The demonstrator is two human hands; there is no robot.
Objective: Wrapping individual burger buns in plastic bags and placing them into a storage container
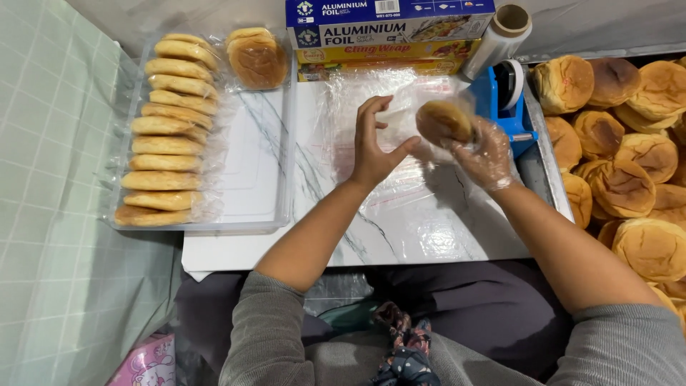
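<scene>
My right hand (488, 152), in a clear plastic glove, holds a round golden bun (443, 121) above the white marbled board (429, 229). My bare left hand (374, 143) is just left of the bun, fingers spread and curled, touching a clear plastic bag (400, 107) at the bun's side. Whether the bun is partly inside the bag is hard to tell. More clear plastic sheets lie flat on the board under both hands.
A clear tray (250, 179) at left holds a row of several bagged buns (168, 143) and one more at its top right. Foil and cling wrap boxes (389, 32), a film roll (500, 36) and a blue tape dispenser (507, 100) stand behind. Many unwrapped buns (629, 164) fill a tray at right.
</scene>
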